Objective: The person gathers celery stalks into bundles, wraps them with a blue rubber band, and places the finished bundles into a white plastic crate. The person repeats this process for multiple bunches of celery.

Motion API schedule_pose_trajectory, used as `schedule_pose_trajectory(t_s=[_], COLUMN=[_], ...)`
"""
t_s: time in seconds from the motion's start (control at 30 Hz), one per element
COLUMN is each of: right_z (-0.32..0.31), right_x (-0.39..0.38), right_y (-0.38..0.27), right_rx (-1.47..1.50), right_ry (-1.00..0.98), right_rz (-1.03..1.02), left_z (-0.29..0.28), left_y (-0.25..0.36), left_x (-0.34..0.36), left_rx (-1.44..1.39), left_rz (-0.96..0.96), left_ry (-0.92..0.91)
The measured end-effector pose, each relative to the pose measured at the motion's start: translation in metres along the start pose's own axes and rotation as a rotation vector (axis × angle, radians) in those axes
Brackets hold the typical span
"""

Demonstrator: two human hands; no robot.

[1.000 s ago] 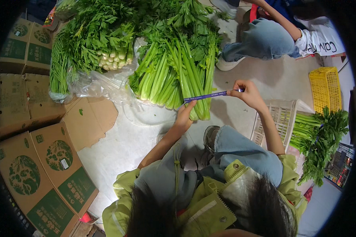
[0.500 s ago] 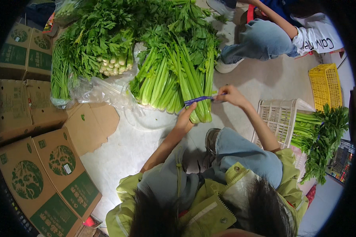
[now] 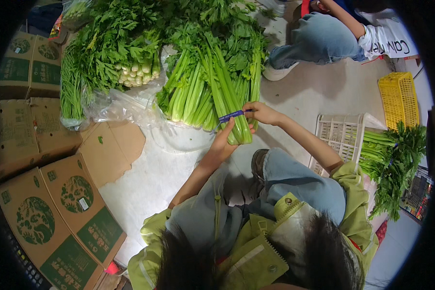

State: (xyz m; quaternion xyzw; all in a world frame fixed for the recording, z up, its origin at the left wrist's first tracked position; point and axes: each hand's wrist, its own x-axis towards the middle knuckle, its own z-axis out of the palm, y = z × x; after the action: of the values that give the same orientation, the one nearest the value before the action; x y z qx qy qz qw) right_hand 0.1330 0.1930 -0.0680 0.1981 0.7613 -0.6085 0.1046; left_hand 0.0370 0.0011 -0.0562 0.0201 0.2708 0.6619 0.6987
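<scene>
A bunch of celery (image 3: 223,89) lies in front of me, its stalk bases toward me and its leaves pointing away. Around its lower stalks runs a purple binding strip (image 3: 231,116). My left hand (image 3: 223,143) is closed round the bases, with fingertips showing on the far side. At the right of the bunch, my right hand (image 3: 262,114) pinches the strip's end close to the stalks. More celery stalks (image 3: 190,99) lie side by side under and beside the bunch.
Leafy greens with pale roots (image 3: 138,75) and long green beans (image 3: 72,92) lie left on clear plastic (image 3: 123,107). Cardboard boxes (image 3: 58,208) line the left side. At right are a white crate (image 3: 337,137) of banded celery and a yellow basket (image 3: 398,99). Another person (image 3: 319,38) sits beyond.
My right hand has moved in from the right, up against the bunch, bringing the strip's end with it. My left hand's fingers now reach round the bases.
</scene>
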Motion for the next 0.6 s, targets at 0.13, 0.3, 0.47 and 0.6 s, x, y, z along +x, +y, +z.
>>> schedule_pose_trajectory(t_s=[0.13,0.3,0.47,0.6], right_z=[0.011,0.012,0.019,0.032], right_x=[-0.005,-0.010,-0.002,-0.002], right_y=[-0.007,-0.019,-0.016,-0.004], right_rx=[-0.009,-0.299,0.273,0.461], right_ry=[0.134,0.263,0.076,0.050], right_rz=[0.031,-0.147,0.040,0.149], left_z=[0.001,0.008,0.006,0.001], left_y=[0.001,0.009,0.012,0.006], left_x=[-0.004,-0.010,-0.006,-0.003], left_rx=[-0.080,-0.233,-0.279,-0.323], left_rz=[-0.020,-0.021,-0.074,-0.052], left_ry=[-0.001,-0.039,0.022,0.060])
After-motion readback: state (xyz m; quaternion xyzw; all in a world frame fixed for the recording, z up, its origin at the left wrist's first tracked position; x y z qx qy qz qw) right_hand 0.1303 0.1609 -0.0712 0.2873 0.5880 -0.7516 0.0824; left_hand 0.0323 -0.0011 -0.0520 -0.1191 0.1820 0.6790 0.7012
